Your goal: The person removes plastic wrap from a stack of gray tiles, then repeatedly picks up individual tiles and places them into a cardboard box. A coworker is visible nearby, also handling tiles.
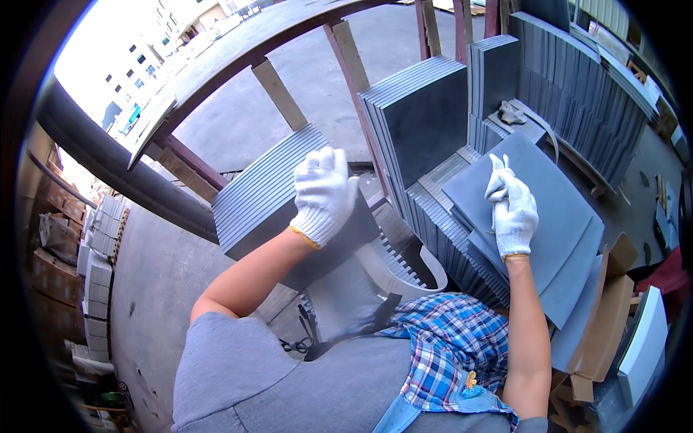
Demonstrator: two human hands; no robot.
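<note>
The gloved left hand [323,193] clamps its fingers over a dark slate tile's [303,216] upper edge to keep it upright, while the gloved right hand [514,213], fingers curled together, rests on flat-stacked tiles [563,216], steadying them.

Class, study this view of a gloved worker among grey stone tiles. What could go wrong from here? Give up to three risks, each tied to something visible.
1. The left hand in a white knit glove grips the top edge of an upright stack of grey square tiles; the stack could tip or pinch fingers.
2. The right hand rests on loose flat grey slabs lying askew and overhanging; they might slide off.
3. Cardboard pieces below could give poor support.
</note>
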